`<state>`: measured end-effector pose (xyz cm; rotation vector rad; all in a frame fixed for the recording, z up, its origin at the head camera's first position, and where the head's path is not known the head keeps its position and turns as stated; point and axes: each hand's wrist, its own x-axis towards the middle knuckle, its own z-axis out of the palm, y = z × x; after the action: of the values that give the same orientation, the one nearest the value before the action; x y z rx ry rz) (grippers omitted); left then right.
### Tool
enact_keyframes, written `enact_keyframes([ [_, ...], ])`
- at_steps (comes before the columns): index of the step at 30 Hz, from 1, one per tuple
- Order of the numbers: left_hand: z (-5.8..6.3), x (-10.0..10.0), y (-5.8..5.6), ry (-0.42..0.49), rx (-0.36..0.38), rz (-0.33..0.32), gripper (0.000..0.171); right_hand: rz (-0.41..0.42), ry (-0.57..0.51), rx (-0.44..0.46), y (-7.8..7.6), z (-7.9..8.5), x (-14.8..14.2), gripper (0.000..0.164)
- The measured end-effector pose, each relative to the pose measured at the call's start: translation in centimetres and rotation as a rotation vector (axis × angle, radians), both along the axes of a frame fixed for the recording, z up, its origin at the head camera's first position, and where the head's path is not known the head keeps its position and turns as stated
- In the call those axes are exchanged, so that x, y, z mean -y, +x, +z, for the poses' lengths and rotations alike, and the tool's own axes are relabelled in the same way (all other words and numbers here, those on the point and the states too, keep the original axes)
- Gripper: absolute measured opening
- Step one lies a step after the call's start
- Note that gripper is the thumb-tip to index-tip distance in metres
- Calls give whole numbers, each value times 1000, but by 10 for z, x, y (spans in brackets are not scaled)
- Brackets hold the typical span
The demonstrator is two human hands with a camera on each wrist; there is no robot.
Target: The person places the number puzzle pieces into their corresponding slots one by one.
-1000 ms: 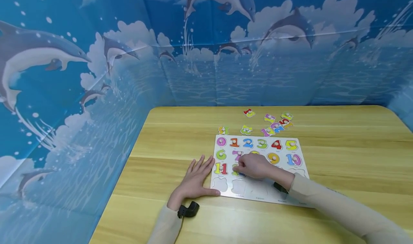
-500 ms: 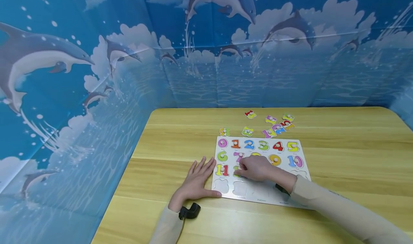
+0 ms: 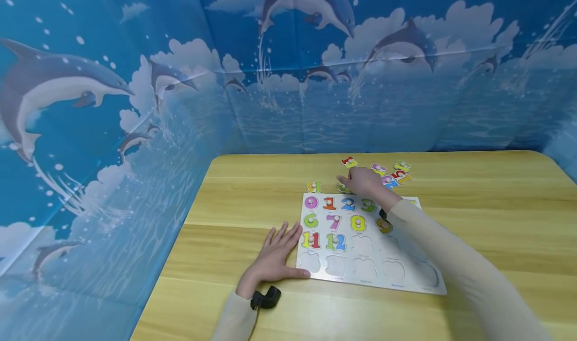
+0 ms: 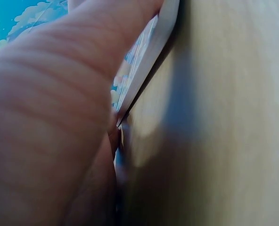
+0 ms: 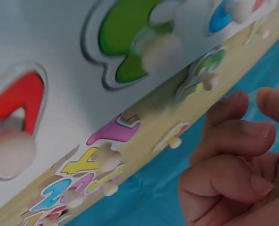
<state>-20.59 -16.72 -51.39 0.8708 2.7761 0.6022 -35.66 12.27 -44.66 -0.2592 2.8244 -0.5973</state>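
Observation:
A white number puzzle board (image 3: pixel 380 282) lies on the table, with knobbed pieces from 0 to 12 in its upper slots; the right arm hides some. The fingers of my left hand (image 3: pixel 274 256) are spread on the table and meet the board's left edge, thumb at its lower corner. My right hand (image 3: pixel 365 182) is beyond the board's far edge, over the loose pieces. In the right wrist view its fingers are loosely bent, thumb and index finger apart, nothing between them. A green and yellow number piece (image 5: pixel 203 77) is nearest those fingers. The 12 piece (image 3: pixel 335 242) sits in its slot.
Several loose number pieces lie behind the board, some overlapping, such as a red and orange one (image 3: pixel 400 176). An orange and green piece (image 3: pixel 314 187) lies near the far left corner. A blue dolphin-print curtain (image 3: pixel 288 115) rises behind the wooden table (image 3: pixel 216 201).
My right hand has let go of the 12 piece and moved away from me to the loose pieces, uncovering the 8 and 12. My left hand has stayed at the board's edge.

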Motion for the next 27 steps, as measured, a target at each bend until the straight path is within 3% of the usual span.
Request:
enact_keyframes([
  [5, -1, -1, 1, -1, -1, -2, 109, -35, 94, 94, -13, -8, 2, 51],
  [20, 0, -1, 0, 0, -10, -3, 108, -24, 206, 71, -13, -16, 11, 44],
  [27, 1, 0, 0, 13, -5, -8, 108, -31, 144, 45, -14, -18, 7, 37],
])
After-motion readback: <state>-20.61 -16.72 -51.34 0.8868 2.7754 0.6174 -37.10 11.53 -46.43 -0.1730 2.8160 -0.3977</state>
